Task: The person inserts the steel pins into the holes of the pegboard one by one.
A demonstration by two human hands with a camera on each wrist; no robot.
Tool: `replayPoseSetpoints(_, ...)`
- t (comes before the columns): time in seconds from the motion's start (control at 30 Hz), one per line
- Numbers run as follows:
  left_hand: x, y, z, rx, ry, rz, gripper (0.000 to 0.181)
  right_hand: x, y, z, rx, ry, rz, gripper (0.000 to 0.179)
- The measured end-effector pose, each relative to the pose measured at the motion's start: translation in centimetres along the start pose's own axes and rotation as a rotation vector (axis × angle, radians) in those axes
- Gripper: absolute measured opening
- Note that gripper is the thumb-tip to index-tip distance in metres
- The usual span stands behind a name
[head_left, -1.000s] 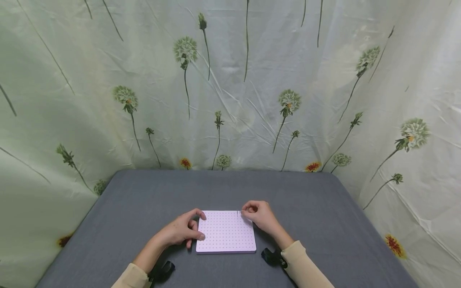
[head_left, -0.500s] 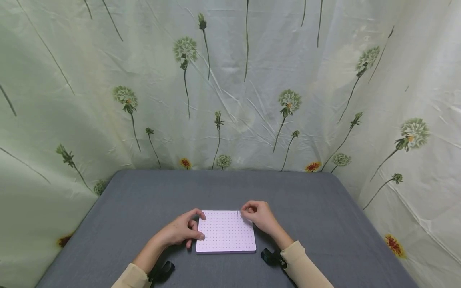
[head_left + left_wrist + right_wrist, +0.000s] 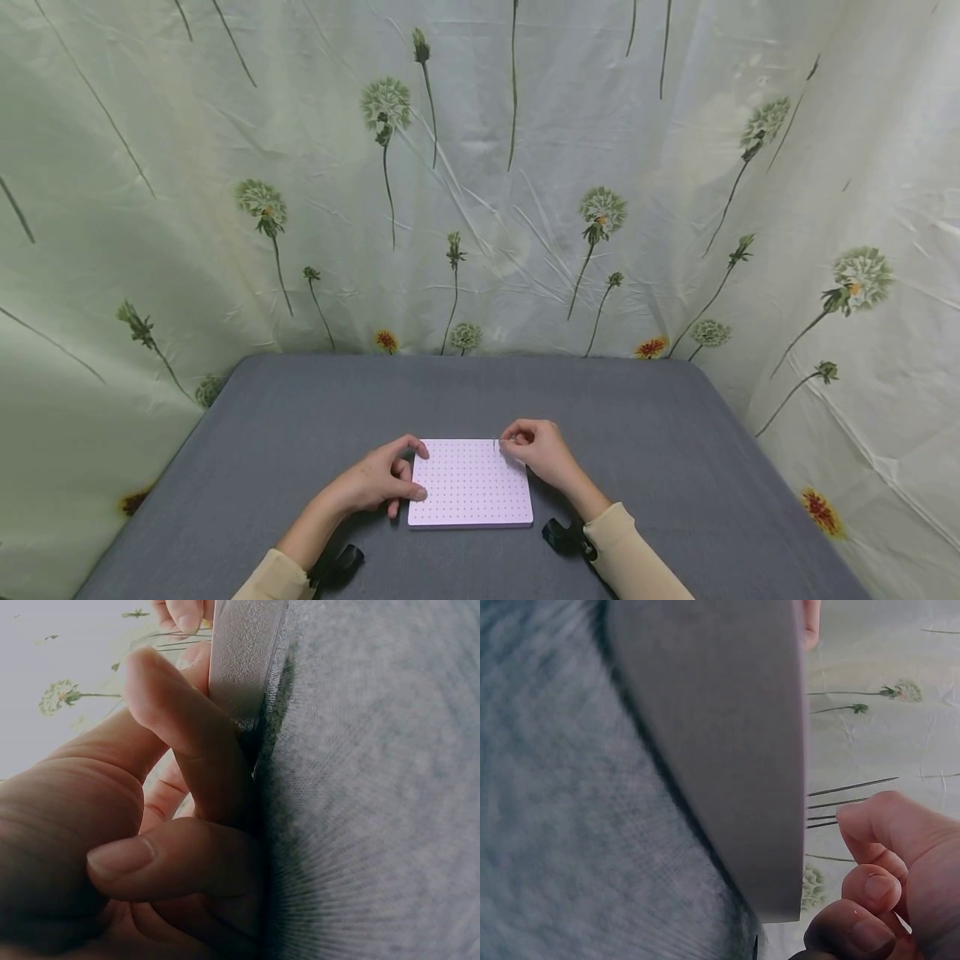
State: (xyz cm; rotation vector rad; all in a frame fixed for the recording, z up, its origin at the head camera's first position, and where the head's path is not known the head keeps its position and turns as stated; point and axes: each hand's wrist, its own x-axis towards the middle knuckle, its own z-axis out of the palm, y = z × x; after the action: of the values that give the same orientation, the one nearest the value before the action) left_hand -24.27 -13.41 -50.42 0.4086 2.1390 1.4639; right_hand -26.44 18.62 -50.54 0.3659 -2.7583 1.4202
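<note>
A pale pink board (image 3: 471,487) with a grid of small dots lies flat on the table. My left hand (image 3: 378,477) holds its left edge, thumb and index finger on the top face; the other fingers are bent beside the edge. Several thin needle-like pins (image 3: 851,787) stand up from the board near its far right corner. There my right hand (image 3: 543,450) pinches at the pins between thumb and index finger, its remaining fingers curled in. The right wrist view has those fingertips at the pins' upper ends, one longer pin standing free beside them.
Grey cloth covers the table (image 3: 315,400) around the board. A curtain (image 3: 495,208) printed with dandelions hangs behind and at both sides. Black wrist cameras (image 3: 341,567) sit below each wrist, close to the table.
The right hand's fingertips have shifted very slightly to the left at the pins. The board and the left hand have stayed in place.
</note>
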Motion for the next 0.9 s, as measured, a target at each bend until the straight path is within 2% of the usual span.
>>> replayPoseSetpoints(0.17,-0.03,0.01,0.03,-0.012,-0.007,0.015,0.056,-0.02,0.01,-0.01,0.002,0.002,0.011,0.004)
replayPoseSetpoints(0.9,0.00,-0.09,0.11,-0.019,0.003,0.007,0.056,-0.16,0.47,0.19,-0.039,-0.028,0.006,0.003)
